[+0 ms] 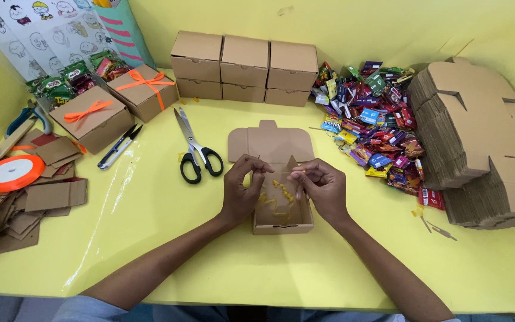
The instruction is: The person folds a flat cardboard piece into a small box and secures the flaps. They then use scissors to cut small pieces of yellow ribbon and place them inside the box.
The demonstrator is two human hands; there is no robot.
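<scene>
An open brown cardboard box lies in the middle of the yellow table, its lid flap folded back. Over the box's opening, my left hand and my right hand both pinch strands of yellow shredded paper. More of the yellow shreds lie inside the box, partly hidden by my fingers.
Black-handled scissors lie left of the box, small snips further left. Three shut boxes stand at the back, two ribboned boxes and an orange ribbon spool at left. A pile of wrapped sweets and stacked flat cardboard blanks fill the right.
</scene>
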